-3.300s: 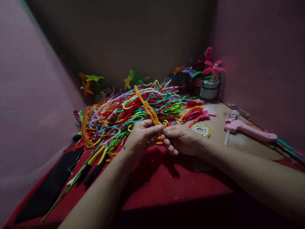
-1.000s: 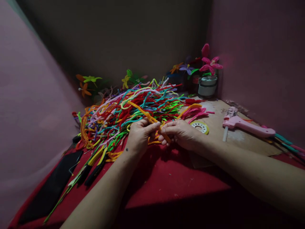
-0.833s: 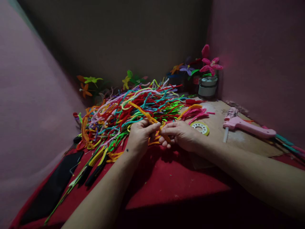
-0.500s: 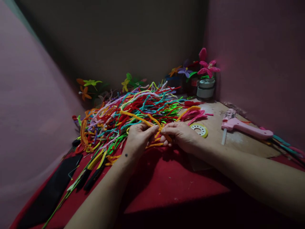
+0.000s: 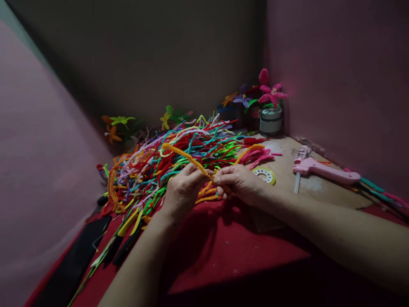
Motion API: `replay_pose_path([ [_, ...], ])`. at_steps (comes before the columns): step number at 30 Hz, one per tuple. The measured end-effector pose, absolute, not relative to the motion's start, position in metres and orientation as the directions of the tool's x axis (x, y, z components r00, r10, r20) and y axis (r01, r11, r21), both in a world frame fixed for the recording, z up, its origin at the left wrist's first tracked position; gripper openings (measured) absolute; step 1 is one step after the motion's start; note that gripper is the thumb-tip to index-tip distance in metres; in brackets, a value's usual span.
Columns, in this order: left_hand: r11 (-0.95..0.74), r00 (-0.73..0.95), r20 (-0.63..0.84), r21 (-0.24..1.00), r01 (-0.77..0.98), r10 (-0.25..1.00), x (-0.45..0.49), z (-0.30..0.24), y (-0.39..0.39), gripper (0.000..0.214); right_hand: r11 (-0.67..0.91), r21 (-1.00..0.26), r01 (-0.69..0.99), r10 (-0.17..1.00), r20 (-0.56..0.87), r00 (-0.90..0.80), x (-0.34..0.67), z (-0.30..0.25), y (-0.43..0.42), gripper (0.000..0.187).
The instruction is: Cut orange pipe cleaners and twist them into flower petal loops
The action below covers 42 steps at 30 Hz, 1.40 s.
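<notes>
A moment ago 2 orange strands forked apart; now 1 strand (image 5: pixel 182 154) rises before the heap (image 5: pixel 200 138), so they're either joined or 1's hidden. The right hand (image 5: pixel 243 182) pinches its base; the left hand's (image 5: pixel 180 189) grip I can't tell.

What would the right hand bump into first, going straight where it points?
Probably the left hand: the right hand points at it, pinching the orange stem. Exact depth is hard to tell.

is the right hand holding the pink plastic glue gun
No, the pink plastic glue gun lies on the flat tan board, while the right hand pinches a fuzzy orange pipe cleaner.
</notes>
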<state>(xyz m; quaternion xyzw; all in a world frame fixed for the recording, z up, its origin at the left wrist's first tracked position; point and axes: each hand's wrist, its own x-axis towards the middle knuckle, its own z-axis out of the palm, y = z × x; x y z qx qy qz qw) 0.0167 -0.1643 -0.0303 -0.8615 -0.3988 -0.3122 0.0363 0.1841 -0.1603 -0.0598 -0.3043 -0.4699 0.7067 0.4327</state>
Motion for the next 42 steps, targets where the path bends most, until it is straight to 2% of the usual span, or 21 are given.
replay_pose_path([
  [2, -0.621, 0.518, 0.612, -0.055, 0.782, 0.598, 0.015, -0.029, -0.167, 0.018, -0.159, -0.942, -0.295, 0.898, -0.014, -0.439, 0.184, -0.059, -0.160, 0.008],
  [4, -0.598, 0.591, 0.607, -0.226, 0.769, 0.532, 0.016, -0.027, -0.171, 0.017, -0.113, -0.962, -0.250, 0.906, 0.003, -0.423, 0.183, -0.057, -0.161, 0.008],
  [6, -0.622, 0.665, 0.542, -0.298, 0.724, 0.515, 0.017, -0.024, -0.175, 0.018, -0.062, -0.982, -0.181, 0.918, 0.015, -0.395, 0.182, -0.056, -0.163, 0.009],
  [8, -0.652, 0.691, 0.454, -0.271, 0.708, 0.562, 0.018, -0.021, -0.179, 0.020, 0.008, -0.997, -0.080, 0.925, 0.037, -0.378, 0.181, -0.055, -0.164, 0.011],
  [10, -0.665, 0.656, 0.382, -0.130, 0.735, 0.651, 0.018, -0.018, -0.181, 0.020, 0.140, -0.989, 0.044, 0.921, 0.113, -0.372, 0.180, -0.056, -0.167, 0.014],
  [11, -0.660, 0.621, 0.346, -0.005, 0.751, 0.703, 0.018, -0.017, -0.181, 0.019, 0.234, -0.966, 0.109, 0.913, 0.180, -0.366, 0.180, -0.056, -0.169, 0.015],
  [13, -0.570, 0.525, 0.221, 0.354, 0.741, 0.822, 0.017, -0.015, -0.179, 0.017, 0.434, -0.869, 0.237, 0.874, 0.342, -0.345, 0.180, -0.057, -0.175, 0.014],
  [15, -0.306, 0.430, 0.016, 0.725, 0.617, 0.903, 0.017, -0.016, -0.175, 0.016, 0.592, -0.729, 0.344, 0.803, 0.497, -0.329, 0.180, -0.057, -0.181, 0.013],
  [16, -0.138, 0.401, -0.091, 0.850, 0.508, 0.912, 0.017, -0.018, -0.172, 0.016, 0.645, -0.660, 0.384, 0.764, 0.557, -0.326, 0.181, -0.056, -0.184, 0.013],
  [18, 0.161, 0.403, -0.258, 0.952, 0.260, 0.878, 0.019, -0.022, -0.168, 0.019, 0.724, -0.533, 0.438, 0.680, 0.656, -0.327, 0.182, -0.056, -0.188, 0.013],
  [21, 0.383, 0.505, -0.333, 0.924, 0.006, 0.796, 0.022, -0.028, -0.165, 0.022, 0.767, -0.427, 0.479, 0.603, 0.735, -0.310, 0.185, -0.055, -0.190, 0.012],
  [22, 0.384, 0.514, -0.319, 0.923, -0.022, 0.796, 0.023, -0.028, -0.165, 0.021, 0.763, -0.441, 0.473, 0.608, 0.738, -0.294, 0.185, -0.054, -0.190, 0.012],
  [24, 0.267, 0.446, -0.242, 0.964, 0.005, 0.862, 0.022, -0.025, -0.168, 0.019, 0.726, -0.557, 0.404, 0.673, 0.695, -0.252, 0.185, -0.052, -0.188, 0.012],
  [25, 0.160, 0.379, -0.167, 0.986, 0.052, 0.910, 0.020, -0.021, -0.170, 0.018, 0.687, -0.644, 0.337, 0.723, 0.649, -0.236, 0.184, -0.051, -0.188, 0.012],
  [27, -0.119, 0.250, 0.074, 0.978, 0.173, 0.966, 0.017, -0.013, -0.174, 0.014, 0.564, -0.811, 0.156, 0.819, 0.526, -0.228, 0.183, -0.047, -0.186, 0.012],
  [29, -0.413, 0.233, 0.354, 0.862, 0.295, 0.906, 0.013, -0.005, -0.176, 0.009, 0.418, -0.908, -0.022, 0.876, 0.409, -0.257, 0.183, -0.044, -0.185, 0.012],
  [31, -0.620, 0.329, 0.526, 0.694, 0.366, 0.784, 0.011, -0.001, -0.177, 0.004, 0.295, -0.944, -0.144, 0.895, 0.326, -0.303, 0.182, -0.042, -0.184, 0.011],
  [33, -0.718, 0.444, 0.565, 0.574, 0.394, 0.695, 0.009, -0.001, -0.176, 0.006, 0.216, -0.957, -0.196, 0.896, 0.274, -0.351, 0.183, -0.040, -0.184, 0.010],
  [36, -0.757, 0.532, 0.541, 0.510, 0.408, 0.651, 0.008, -0.004, -0.176, 0.008, 0.178, -0.964, -0.196, 0.878, 0.245, -0.411, 0.183, -0.041, -0.184, 0.010],
  [39, -0.737, 0.544, 0.503, 0.527, 0.423, 0.672, 0.011, -0.006, -0.179, 0.009, 0.231, -0.963, -0.141, 0.871, 0.269, -0.411, 0.183, -0.042, -0.185, 0.011],
  [42, -0.590, 0.459, 0.388, 0.651, 0.477, 0.800, 0.019, -0.008, -0.184, 0.014, 0.363, -0.932, -0.013, 0.877, 0.346, -0.333, 0.184, -0.042, -0.188, 0.011],
])
